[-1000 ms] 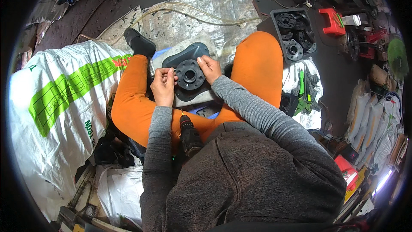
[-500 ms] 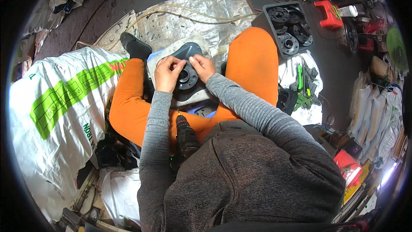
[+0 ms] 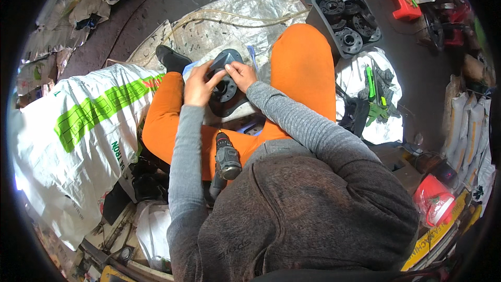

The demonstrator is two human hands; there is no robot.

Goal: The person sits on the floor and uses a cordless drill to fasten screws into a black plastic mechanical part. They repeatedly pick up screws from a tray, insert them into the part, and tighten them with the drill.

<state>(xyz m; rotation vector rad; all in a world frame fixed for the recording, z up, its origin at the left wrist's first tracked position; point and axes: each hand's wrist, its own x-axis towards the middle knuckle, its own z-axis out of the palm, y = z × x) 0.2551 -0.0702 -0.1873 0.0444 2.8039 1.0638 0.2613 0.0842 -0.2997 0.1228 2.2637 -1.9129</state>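
Fingers first, head view: the left hand (image 3: pixel 197 84) has its fingers curled and pinched down on the rim of a black round part (image 3: pixel 225 90) w/ a centre hole, and the right hand (image 3: pixel 239 74) presses its fingertips together on the top edge of the same part. Both clamp it, no spread fingers here. The part sits in the lap, between the orange trouser legs (image 3: pixel 305 68), on top of a darker plate.

Risks, as I read it: the part rests on soft legs, not a bench, so it may tip or slide off toward the floor if either grip eases. Fingertips sit close to the centre hole, a pinch is possible if the part shifts on the plate. The cordless drill (image 3: pixel 225 163) stands loose betw. the thighs, nose down near the belly; a knee move could knock it over.

Packages now: a big white woven sack (image 3: pixel 78 141) w/ a bright green grid band lies to the left. A silvery crinkled sheet (image 3: pixel 245 15) spreads ahead under the legs. A black tray (image 3: pixel 319 4) of similar round parts sits upper right, a red box (image 3: pixel 401 1) beyond it. Pale sacks (image 3: pixel 464 120) line the right edge; a red tub (image 3: pixel 433 201) sits lower right.
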